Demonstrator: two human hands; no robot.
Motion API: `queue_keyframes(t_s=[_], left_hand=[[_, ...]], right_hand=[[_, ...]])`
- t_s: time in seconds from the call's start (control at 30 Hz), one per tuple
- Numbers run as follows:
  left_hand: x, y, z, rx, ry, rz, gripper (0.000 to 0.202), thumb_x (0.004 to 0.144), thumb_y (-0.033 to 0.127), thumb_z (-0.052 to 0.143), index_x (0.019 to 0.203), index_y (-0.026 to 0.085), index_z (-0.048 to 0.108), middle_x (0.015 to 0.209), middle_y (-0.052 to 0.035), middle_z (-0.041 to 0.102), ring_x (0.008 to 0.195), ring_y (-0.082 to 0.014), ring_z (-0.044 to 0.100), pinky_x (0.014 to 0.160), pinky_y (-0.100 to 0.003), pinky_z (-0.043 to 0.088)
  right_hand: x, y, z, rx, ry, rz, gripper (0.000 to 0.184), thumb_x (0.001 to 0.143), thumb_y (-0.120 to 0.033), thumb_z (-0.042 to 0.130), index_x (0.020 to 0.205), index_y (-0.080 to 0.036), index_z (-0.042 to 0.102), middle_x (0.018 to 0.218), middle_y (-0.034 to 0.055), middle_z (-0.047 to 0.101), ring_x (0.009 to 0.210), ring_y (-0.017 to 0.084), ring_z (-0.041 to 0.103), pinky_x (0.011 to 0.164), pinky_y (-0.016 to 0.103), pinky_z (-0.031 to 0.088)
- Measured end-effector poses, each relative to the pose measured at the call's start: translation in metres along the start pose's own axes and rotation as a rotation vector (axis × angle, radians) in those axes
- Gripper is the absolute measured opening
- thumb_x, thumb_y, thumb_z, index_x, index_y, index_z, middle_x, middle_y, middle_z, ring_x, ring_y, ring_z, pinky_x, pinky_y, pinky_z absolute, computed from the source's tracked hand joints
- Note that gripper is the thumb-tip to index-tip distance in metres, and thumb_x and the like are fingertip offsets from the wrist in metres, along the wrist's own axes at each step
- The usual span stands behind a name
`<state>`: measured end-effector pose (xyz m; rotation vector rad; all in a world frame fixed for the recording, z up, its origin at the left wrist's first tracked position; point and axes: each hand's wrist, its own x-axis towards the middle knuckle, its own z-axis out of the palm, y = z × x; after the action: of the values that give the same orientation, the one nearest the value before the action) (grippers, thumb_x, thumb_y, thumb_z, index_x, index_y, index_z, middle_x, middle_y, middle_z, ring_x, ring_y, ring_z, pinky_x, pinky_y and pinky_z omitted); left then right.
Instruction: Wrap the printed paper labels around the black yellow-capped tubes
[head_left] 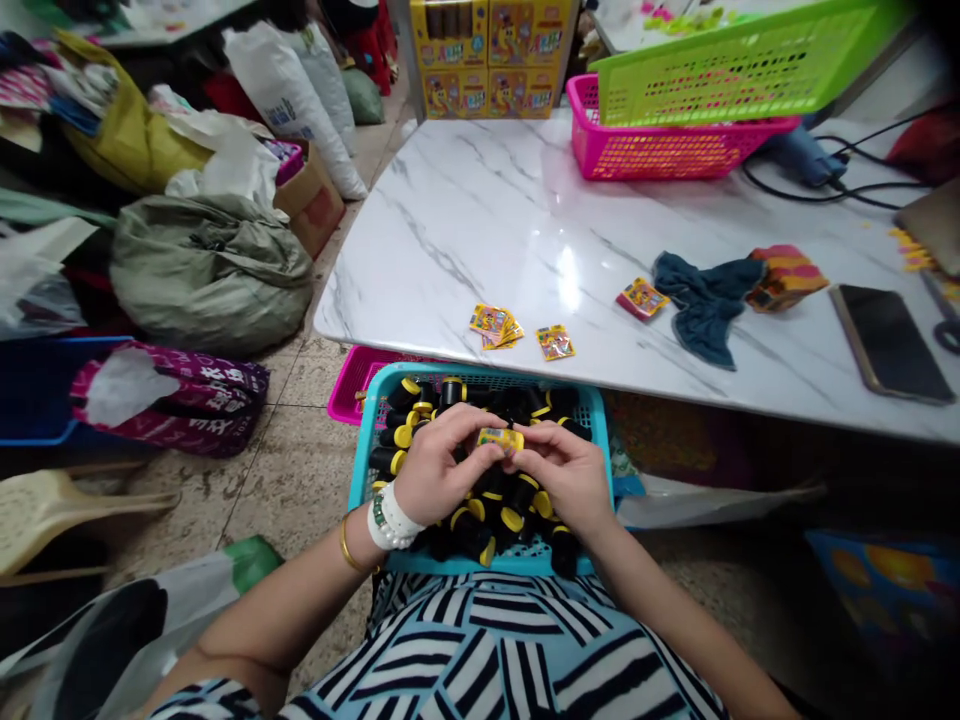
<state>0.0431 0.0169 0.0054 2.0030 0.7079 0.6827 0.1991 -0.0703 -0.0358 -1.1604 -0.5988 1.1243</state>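
Between the fingertips of both hands is a small bottle with a yellow printed label (500, 440), held lying sideways above a blue basket (361, 440). My left hand (442, 468) pinches its left part, thumb below and fingers above. At its right end the fingers of my right hand (568, 474) are closed on it. Fingers cover part of the bottle. Under my hands, the basket holds many small black bottles with yellow caps (480, 515). On the table edge just beyond lie a fanned stack of printed labels (495, 325) and a separate label pack (555, 342).
The marble-patterned table (442, 230) carries another label stack (643, 298), a dark cloth (709, 300), a phone (892, 340) and a pink basket (667, 155) under a green one (735, 75). Yellow printed boxes (487, 60) stand behind. Sacks (214, 270) crowd the floor at left.
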Motion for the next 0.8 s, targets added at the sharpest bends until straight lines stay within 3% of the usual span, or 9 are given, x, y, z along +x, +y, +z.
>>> queue_keyframes(t_s=[0.07, 0.13, 0.27, 0.37, 0.47, 0.63, 0.8], left_hand=[[0.0, -0.002, 0.0, 0.056, 0.007, 0.112, 0.022, 0.09, 0.022, 0.062, 0.109, 0.016, 0.069, 0.105, -0.0114, 0.069, 0.099, -0.0209, 0.064, 0.088, -0.035, 0.051], [0.0, -0.005, 0.002, 0.058, -0.006, 0.122, 0.024, 0.089, 0.024, 0.064, 0.11, 0.016, 0.07, 0.105, -0.0116, 0.07, 0.099, -0.0215, 0.064, 0.087, -0.035, 0.052], [-0.001, -0.014, 0.009, -0.112, -0.107, -0.212, 0.028, 0.091, 0.038, 0.06, 0.107, 0.016, 0.069, 0.086, -0.0065, 0.071, 0.065, -0.0141, 0.063, 0.06, -0.026, 0.051], [0.001, -0.017, 0.014, -0.287, -0.103, -0.447, 0.035, 0.092, 0.049, 0.055, 0.1, 0.016, 0.063, 0.067, 0.0006, 0.061, 0.043, -0.0076, 0.048, 0.04, -0.019, 0.037], [0.002, -0.017, 0.016, -0.424, -0.129, -0.529, 0.039, 0.089, 0.055, 0.057, 0.094, 0.017, 0.058, 0.058, 0.0046, 0.053, 0.04, -0.0063, 0.043, 0.036, -0.016, 0.032], [-0.006, -0.014, 0.018, -0.734, -0.181, -0.551, 0.041, 0.086, 0.054, 0.063, 0.102, 0.018, 0.056, 0.066, 0.0026, 0.06, 0.043, -0.0056, 0.047, 0.038, -0.014, 0.034], [-0.013, -0.01, 0.022, -0.749, -0.155, -0.681, 0.043, 0.083, 0.059, 0.064, 0.082, 0.018, 0.05, 0.043, 0.0081, 0.05, 0.028, -0.0027, 0.028, 0.029, -0.013, 0.017]], right_hand=[[0.001, 0.006, 0.002, 0.114, -0.004, 0.137, 0.027, 0.065, -0.032, 0.087, 0.087, -0.02, 0.078, 0.072, 0.0017, 0.075, 0.057, 0.015, 0.069, 0.06, 0.031, 0.062], [0.002, 0.012, 0.002, 0.21, 0.012, 0.218, 0.028, 0.064, -0.036, 0.088, 0.082, -0.018, 0.076, 0.068, 0.0021, 0.075, 0.054, 0.015, 0.069, 0.056, 0.028, 0.062], [0.007, 0.017, -0.005, 0.201, -0.048, 0.225, 0.03, 0.074, -0.045, 0.08, 0.076, -0.016, 0.075, 0.065, 0.0022, 0.072, 0.051, 0.013, 0.068, 0.05, 0.024, 0.061], [0.009, 0.014, -0.015, 0.157, -0.162, 0.216, 0.03, 0.078, -0.041, 0.078, 0.095, -0.017, 0.076, 0.077, 0.0031, 0.074, 0.061, 0.013, 0.071, 0.058, 0.026, 0.064], [0.007, 0.011, -0.02, 0.202, -0.288, 0.255, 0.036, 0.076, -0.03, 0.082, 0.11, -0.022, 0.074, 0.091, 0.0025, 0.074, 0.07, 0.014, 0.074, 0.067, 0.028, 0.066], [0.0, 0.016, -0.015, 0.339, -0.269, 0.139, 0.02, 0.071, -0.025, 0.085, 0.088, -0.024, 0.075, 0.099, -0.0018, 0.064, 0.059, 0.012, 0.072, 0.05, 0.026, 0.064], [-0.005, 0.019, -0.014, 0.329, -0.307, 0.074, 0.012, 0.076, -0.024, 0.081, 0.084, -0.025, 0.073, 0.092, -0.0034, 0.057, 0.055, 0.011, 0.07, 0.046, 0.025, 0.062]])
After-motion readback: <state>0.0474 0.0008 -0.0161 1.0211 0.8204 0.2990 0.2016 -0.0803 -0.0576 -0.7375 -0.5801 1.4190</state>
